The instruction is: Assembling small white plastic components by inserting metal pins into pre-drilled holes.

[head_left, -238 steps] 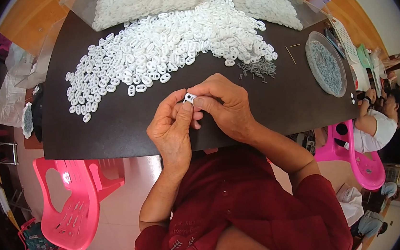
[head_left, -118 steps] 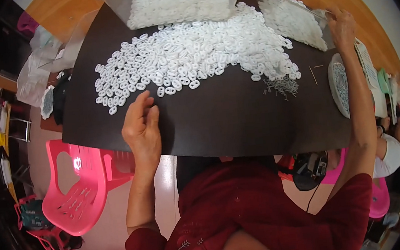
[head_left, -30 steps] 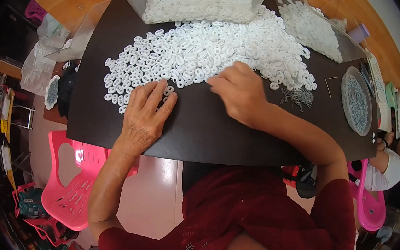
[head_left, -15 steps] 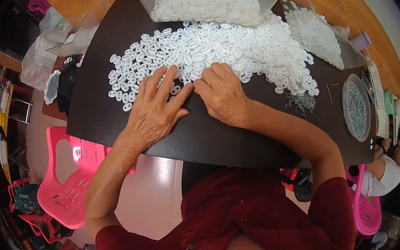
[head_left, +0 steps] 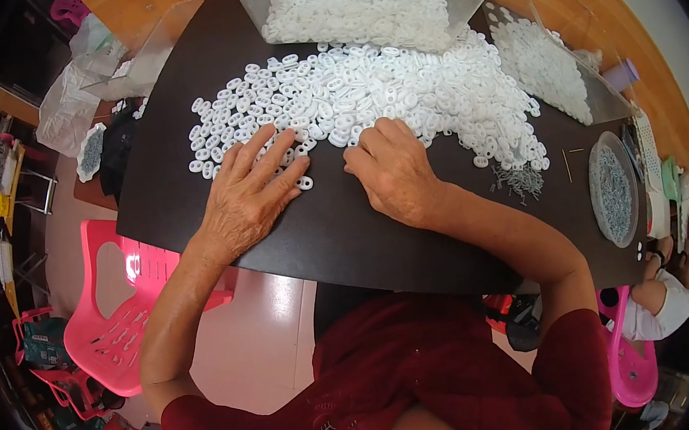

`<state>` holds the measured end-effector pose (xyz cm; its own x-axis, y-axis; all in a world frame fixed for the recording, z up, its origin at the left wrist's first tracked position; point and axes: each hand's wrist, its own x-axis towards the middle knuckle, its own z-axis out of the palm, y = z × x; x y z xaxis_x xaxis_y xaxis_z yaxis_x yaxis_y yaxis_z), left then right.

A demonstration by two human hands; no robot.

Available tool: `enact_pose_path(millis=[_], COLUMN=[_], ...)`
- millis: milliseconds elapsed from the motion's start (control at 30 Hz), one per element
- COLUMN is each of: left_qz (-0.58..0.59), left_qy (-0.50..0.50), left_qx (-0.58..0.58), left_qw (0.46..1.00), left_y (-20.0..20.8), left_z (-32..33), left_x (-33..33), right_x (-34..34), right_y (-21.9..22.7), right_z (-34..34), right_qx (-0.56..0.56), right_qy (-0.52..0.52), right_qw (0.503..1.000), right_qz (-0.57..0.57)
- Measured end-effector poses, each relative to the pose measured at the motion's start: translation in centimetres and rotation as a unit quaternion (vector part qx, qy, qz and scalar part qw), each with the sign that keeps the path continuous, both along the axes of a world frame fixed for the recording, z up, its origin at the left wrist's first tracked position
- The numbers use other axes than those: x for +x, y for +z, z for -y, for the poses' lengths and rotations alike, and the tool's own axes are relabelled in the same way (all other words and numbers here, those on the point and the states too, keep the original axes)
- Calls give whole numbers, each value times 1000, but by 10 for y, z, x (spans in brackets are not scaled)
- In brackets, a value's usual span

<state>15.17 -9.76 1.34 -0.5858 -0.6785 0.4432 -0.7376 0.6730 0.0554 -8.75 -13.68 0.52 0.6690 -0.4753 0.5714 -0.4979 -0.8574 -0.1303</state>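
Note:
My left hand (head_left: 245, 198) lies palm down with its fingers spread over the near left side of a heap of small white oval plastic pieces with two holes (head_left: 382, 87). A few of these pieces show between and beside its fingers, and one white piece (head_left: 305, 183) sits just off its thumb. My right hand (head_left: 397, 175) rests at the heap's near edge with its fingers curled under and thumb drawn in. Whatever those fingers may hold is hidden. Right of it, at the heap's corner, is a small pile of grey screws (head_left: 521, 181).
A clear bin of white pieces (head_left: 354, 15) stands at the far side, with another tilted bin (head_left: 541, 63) to its right. A round tub of screws (head_left: 614, 189) sits on the dark table (head_left: 347, 240) at right. A pink chair (head_left: 122, 319) stands left; a person (head_left: 668, 300) is at right.
My hands have moved apart: the left slid a little left, the right slightly right and nearer. Dark tabletop now shows between them, and the loose white piece by the left thumb is uncovered.

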Motion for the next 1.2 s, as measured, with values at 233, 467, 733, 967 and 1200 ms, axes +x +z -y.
enact_pose_path(millis=[233, 467, 733, 967, 1200], left_qz=[-11, -23, -1, -32, -60], left_qy=[-11, 12, -51, -36, -19], left_qx=[-26, -36, -10, -19, -29], left_qw=[1000, 999, 999, 999, 998], left_y=[-2, -8, 6, 0, -5], left_z=[3, -1, -2, -1, 2], left_x=[3, 9, 1, 6, 7], right_x=[31, 29, 42, 16, 31], right_y=[0, 7, 11, 14, 12], right_z=[11, 11, 33, 19, 22], right_qx=[-71, -60, -27, -38, -28], right_qy=[4, 11, -5, -9, -4], right_qw=[997, 998, 999, 999, 1000], right_qz=[9, -20, -39, -14, 5])
